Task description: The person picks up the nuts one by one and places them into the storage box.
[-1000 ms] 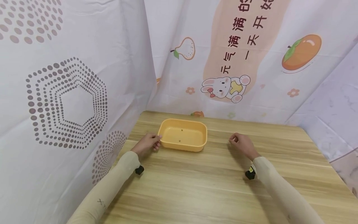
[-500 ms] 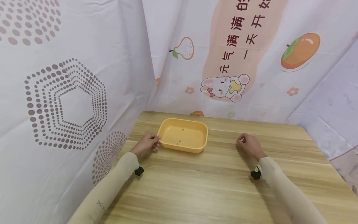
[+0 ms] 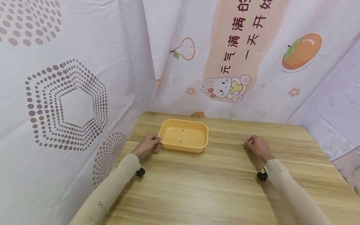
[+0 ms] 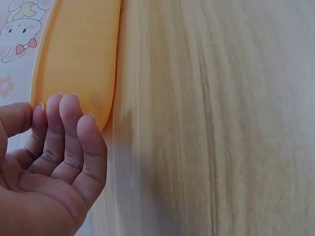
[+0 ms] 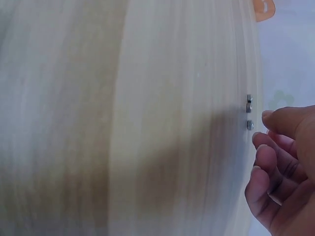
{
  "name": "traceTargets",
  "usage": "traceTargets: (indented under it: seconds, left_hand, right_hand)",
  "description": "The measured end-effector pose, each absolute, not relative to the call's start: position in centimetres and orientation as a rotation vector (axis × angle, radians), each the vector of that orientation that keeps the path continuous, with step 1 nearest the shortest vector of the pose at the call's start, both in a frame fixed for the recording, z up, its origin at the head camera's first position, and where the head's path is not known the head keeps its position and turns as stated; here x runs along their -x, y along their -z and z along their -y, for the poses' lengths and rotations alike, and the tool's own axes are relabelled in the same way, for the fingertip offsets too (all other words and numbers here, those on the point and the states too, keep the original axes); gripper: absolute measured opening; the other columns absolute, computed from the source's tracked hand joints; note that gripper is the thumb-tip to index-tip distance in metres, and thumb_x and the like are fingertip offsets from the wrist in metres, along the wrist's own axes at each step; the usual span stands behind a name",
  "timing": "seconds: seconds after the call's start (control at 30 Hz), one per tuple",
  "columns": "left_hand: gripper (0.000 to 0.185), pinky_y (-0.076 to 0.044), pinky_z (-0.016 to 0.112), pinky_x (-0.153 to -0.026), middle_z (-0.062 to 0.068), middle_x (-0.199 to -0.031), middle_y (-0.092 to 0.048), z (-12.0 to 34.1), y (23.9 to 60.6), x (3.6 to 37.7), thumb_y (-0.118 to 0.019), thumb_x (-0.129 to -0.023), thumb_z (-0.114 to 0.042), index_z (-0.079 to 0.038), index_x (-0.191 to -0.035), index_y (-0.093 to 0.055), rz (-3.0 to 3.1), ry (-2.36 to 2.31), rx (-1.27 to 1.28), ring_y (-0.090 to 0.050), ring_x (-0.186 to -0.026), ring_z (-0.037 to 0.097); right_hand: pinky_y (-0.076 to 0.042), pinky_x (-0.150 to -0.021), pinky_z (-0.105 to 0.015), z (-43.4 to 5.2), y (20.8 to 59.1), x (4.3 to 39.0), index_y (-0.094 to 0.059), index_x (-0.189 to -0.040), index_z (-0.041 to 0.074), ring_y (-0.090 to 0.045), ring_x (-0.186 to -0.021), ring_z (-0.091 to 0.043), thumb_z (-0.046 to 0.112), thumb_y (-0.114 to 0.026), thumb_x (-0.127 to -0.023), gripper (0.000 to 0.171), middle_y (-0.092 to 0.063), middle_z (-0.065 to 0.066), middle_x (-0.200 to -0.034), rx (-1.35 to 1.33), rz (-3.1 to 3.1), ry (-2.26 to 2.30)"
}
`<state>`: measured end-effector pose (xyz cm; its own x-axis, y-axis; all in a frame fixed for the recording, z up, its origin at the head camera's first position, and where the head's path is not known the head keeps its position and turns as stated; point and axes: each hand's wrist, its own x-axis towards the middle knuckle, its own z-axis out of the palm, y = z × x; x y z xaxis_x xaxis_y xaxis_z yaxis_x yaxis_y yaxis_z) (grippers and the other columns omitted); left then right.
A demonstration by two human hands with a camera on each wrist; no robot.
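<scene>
Gripping the yellow tray rim with your left hand, your loosely curled right hand is now nearing 2 small nuts, having slid rightward.

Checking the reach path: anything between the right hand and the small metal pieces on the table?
Nothing visible. The right hand sits just beside the two small metal pieces, fingertips close to them but not touching, with only bare table between. The tray, held at its edge by the left hand, lies well aside.
</scene>
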<state>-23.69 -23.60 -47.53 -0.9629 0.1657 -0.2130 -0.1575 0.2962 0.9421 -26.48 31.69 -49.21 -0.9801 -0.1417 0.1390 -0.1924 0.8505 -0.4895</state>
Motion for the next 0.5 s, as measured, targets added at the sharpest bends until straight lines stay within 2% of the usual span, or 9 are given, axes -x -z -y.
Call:
traceTargets:
  seconds: [0.23, 0.5]
  left_hand:
    - [0.030, -0.056, 0.029, -0.066, 0.011, -0.087, -0.063, 23.36, 47.43, 23.47, -0.056, -0.109, -0.025, 0.002, -0.096, -0.060, -2.286, -1.741, -0.003, -0.060, -0.072, 0.018]
    - [0.031, -0.055, 0.028, -0.066, 0.010, -0.087, -0.064, 23.28, 47.71, 23.57, -0.056, -0.109, -0.026, 0.001, -0.096, -0.060, -2.299, -1.745, 0.004, -0.060, -0.071, 0.018]
  right_hand:
    - [-0.050, -0.060, -0.033, -32.36, 49.67, 26.48, -0.068, -0.100, -0.003, -0.061, -0.069, -0.019, 0.020, -0.067, -0.100, 0.023, -0.070, -0.011, -0.084, -0.255, 2.958, -0.824]
    - [-0.049, -0.058, -0.033, -32.40, 50.00, 26.26, -0.068, -0.096, -0.001, -0.060, -0.065, -0.018, 0.018, -0.067, -0.101, 0.020, -0.068, -0.009, -0.080, -0.270, 2.975, -0.802]
